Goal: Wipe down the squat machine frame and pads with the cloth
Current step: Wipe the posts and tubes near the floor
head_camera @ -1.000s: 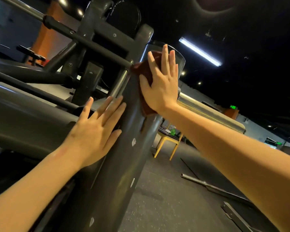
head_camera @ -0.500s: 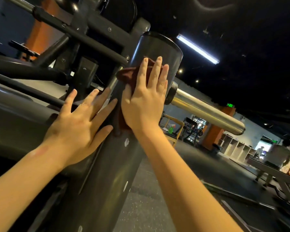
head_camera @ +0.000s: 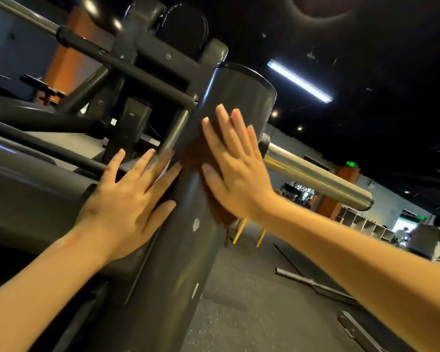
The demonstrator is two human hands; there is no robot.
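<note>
Head view: rust-brown cloth pressed flat on the grey frame post, near its capped top.
The right hand spreads straight fingers over the cloth, pressing rather than clutching it. The left hand lies open and splayed on the post's left flank, holding nothing. This looks like the frame-wiping step, with the upper post in hand. The next move calls for firm palm pressure so the cloth slides with the hand, then attention to the crossbar, chrome sleeve and dark round pad above.
</note>
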